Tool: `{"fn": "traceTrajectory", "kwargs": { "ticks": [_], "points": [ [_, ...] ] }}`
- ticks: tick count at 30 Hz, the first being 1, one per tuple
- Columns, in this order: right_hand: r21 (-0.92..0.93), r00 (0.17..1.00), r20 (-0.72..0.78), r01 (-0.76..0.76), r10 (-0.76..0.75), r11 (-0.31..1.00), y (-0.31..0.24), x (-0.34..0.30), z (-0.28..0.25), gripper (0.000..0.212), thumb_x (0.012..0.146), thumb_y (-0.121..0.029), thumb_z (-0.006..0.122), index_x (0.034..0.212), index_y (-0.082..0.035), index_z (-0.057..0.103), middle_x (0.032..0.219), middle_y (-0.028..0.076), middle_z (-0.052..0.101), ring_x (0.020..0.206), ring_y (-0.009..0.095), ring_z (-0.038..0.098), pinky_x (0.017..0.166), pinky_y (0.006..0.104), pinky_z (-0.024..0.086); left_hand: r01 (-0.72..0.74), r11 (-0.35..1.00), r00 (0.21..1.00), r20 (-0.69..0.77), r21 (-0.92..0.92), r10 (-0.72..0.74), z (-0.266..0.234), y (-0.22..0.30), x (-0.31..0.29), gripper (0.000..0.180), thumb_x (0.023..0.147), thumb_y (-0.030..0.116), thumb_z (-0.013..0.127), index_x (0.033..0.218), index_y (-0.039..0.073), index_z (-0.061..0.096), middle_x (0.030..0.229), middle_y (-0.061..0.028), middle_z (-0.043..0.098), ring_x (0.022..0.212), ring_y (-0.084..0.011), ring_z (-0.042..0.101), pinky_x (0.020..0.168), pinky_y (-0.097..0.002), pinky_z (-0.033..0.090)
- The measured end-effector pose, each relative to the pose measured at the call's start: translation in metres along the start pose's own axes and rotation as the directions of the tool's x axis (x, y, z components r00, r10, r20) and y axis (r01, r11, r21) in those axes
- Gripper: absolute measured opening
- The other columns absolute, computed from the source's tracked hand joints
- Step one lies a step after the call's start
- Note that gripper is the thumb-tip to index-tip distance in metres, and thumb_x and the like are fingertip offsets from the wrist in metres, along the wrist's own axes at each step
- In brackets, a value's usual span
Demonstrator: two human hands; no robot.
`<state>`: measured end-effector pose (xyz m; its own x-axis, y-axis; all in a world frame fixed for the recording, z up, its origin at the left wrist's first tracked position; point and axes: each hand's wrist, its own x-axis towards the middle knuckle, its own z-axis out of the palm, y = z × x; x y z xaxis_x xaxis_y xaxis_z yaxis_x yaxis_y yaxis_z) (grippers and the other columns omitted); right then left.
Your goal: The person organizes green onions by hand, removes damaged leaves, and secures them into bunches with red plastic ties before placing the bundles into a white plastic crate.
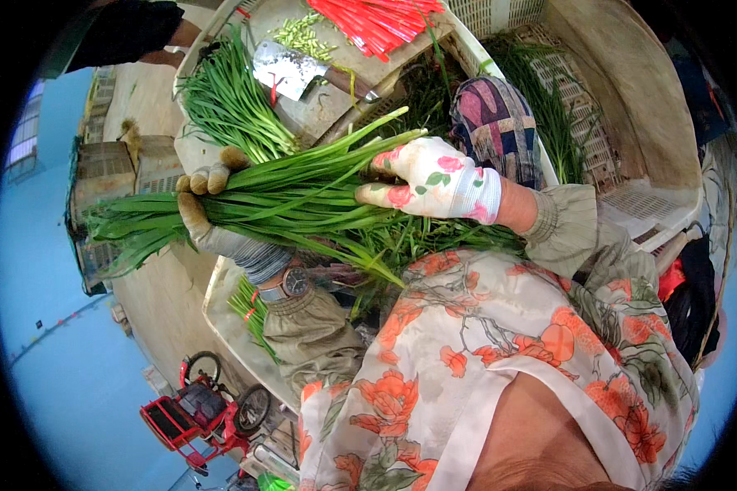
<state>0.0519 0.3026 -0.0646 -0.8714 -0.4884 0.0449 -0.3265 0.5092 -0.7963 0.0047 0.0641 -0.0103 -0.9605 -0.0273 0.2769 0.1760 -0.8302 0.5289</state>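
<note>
A loose bunch of garlic chives (295, 192) lies across in front of me, leaves to the left and pale stem ends to the right. My left hand (213, 192), in a grey glove with tan fingertips, is wrapped round the leafy part. My right hand (434, 178), in a white glove with pink flowers, closes on the stem end, where a few stalks stick out past the fingers. Beyond the bunch, a cleaver (291, 69) rests on a board (319, 114). Left of it lies another bunch of chives (233, 102) with a red tie near the stems.
Red strips (377, 24) and cut stem bits (303, 37) lie at the board's far side. Loose greens fill a pale crate (630, 204) to the right. A patterned cloth-covered thing (495, 127) sits beside my right hand. A tied bunch (254, 315) lies near my left forearm. A red tricycle (205, 409) stands lower left.
</note>
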Motion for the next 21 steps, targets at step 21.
{"fn": "traceTrajectory", "kwargs": {
  "ticks": [21],
  "points": [
    [0.642,0.914,0.326,-0.027,-0.241,0.766,0.002,-0.014,0.006,0.058,0.075,-0.032,0.072,0.122,-0.004,0.052,0.114,0.017,0.060,0.101,0.025,0.060,0.086,0.0348,0.048,0.101,0.993,0.968,-0.226,-0.064,-0.113,-0.001,0.012,0.014,0.014,0.091,0.022,0.055,0.086,0.010,0.059,0.068,0.0049,0.055,0.066,-0.0114,0.053,0.074,-0.0304,0.049]
  ]
}}
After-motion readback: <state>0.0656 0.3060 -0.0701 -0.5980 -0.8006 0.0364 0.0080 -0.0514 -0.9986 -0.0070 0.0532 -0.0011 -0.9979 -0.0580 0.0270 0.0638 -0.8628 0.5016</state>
